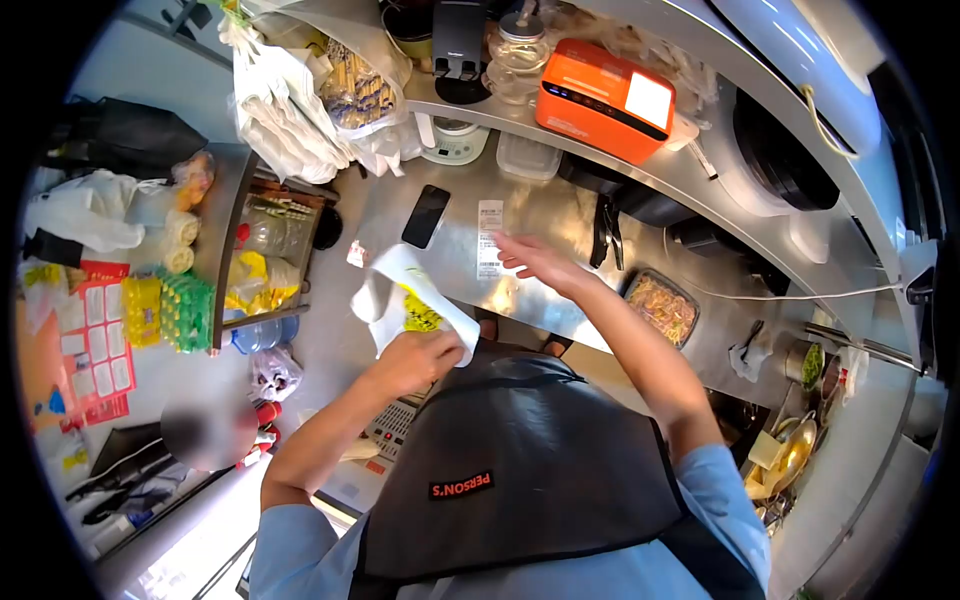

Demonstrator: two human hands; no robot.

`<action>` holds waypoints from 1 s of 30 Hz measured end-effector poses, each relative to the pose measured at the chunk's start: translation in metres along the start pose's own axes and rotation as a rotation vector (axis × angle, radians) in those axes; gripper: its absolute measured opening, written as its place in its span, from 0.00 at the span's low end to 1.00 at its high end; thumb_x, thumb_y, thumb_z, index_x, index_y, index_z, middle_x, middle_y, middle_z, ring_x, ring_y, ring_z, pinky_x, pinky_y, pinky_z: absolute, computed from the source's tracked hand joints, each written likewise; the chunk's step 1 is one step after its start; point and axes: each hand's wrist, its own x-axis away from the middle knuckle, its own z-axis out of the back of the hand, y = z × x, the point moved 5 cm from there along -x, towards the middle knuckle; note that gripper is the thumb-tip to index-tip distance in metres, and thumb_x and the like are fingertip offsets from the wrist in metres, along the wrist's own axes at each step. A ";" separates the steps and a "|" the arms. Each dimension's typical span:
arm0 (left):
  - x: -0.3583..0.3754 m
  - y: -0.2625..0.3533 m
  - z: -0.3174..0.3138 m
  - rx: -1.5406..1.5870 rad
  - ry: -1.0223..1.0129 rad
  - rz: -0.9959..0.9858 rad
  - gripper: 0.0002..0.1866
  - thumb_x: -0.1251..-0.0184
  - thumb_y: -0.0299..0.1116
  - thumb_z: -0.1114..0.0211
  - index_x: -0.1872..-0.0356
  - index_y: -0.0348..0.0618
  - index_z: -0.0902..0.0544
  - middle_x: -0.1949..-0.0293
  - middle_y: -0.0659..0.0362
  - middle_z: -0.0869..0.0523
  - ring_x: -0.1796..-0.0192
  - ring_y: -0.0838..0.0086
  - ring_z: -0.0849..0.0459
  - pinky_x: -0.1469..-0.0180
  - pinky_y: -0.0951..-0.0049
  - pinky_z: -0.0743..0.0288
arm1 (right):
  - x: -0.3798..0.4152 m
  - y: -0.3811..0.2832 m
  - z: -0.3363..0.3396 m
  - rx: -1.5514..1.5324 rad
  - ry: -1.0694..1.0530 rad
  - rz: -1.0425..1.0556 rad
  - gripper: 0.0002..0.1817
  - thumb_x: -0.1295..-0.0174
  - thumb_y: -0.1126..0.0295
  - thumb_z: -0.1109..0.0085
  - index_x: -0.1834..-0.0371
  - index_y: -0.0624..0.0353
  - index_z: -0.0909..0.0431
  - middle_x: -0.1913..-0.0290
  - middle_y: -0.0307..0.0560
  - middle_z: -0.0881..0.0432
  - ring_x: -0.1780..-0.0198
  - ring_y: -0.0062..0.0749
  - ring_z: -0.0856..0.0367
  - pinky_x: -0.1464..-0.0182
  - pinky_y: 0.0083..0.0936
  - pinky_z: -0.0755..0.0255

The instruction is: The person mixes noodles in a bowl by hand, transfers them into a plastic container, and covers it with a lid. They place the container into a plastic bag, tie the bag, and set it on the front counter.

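A white bag with yellow-green print (415, 300) hangs open-mouthed from my left hand (420, 362), whose fingers are closed on its edge in front of my apron. My right hand (540, 264) has its fingers stretched out, holding nothing, over the steel counter (455, 235). Its fingertips overlap the edge of a long printed receipt (488, 245) lying there. Left of the receipt lies a black phone (426, 216).
At the counter's right is a clear tray of shredded food (661, 308). Black tongs (605, 232) lie behind it. An orange printer (605, 100) stands on the raised shelf, and white plastic bags (285, 110) hang at the upper left. A kitchen scale (455, 145) sits below the shelf.
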 end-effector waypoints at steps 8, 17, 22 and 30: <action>-0.038 0.080 -0.023 -0.134 -0.341 -0.167 0.07 0.43 0.33 0.36 0.64 0.45 0.17 0.63 0.63 0.22 0.62 0.72 0.16 0.65 0.70 0.18 | 0.004 0.080 -0.031 -0.438 -0.365 -0.323 0.47 0.33 0.27 0.51 0.32 0.63 0.25 0.40 0.58 0.17 0.39 0.52 0.18 0.29 0.59 0.36; -0.056 0.094 -0.054 0.115 -0.275 0.044 0.15 0.49 0.32 0.24 0.59 0.44 0.12 0.53 0.60 0.16 0.52 0.66 0.13 0.56 0.64 0.15 | 0.066 0.150 0.067 -0.427 -0.384 -0.174 0.15 0.32 0.65 0.30 0.50 0.66 0.14 0.58 0.40 0.11 0.57 0.21 0.16 0.54 0.24 0.24; -0.101 0.056 -0.088 1.136 0.374 0.728 0.16 0.34 0.30 0.25 0.47 0.36 0.14 0.48 0.55 0.12 0.49 0.71 0.13 0.44 0.70 0.20 | 0.137 0.083 0.101 0.141 0.157 0.204 0.19 0.51 0.61 0.16 0.68 0.63 0.14 0.74 0.44 0.16 0.70 0.24 0.22 0.66 0.28 0.28; -0.149 0.076 -0.115 2.096 0.677 1.058 0.11 0.22 0.35 0.39 0.46 0.45 0.22 0.52 0.57 0.14 0.47 0.68 0.14 0.40 0.63 0.20 | 0.159 0.151 0.183 -0.213 0.703 0.120 0.14 0.47 0.78 0.23 0.71 0.59 0.24 0.76 0.37 0.21 0.70 0.22 0.22 0.66 0.23 0.26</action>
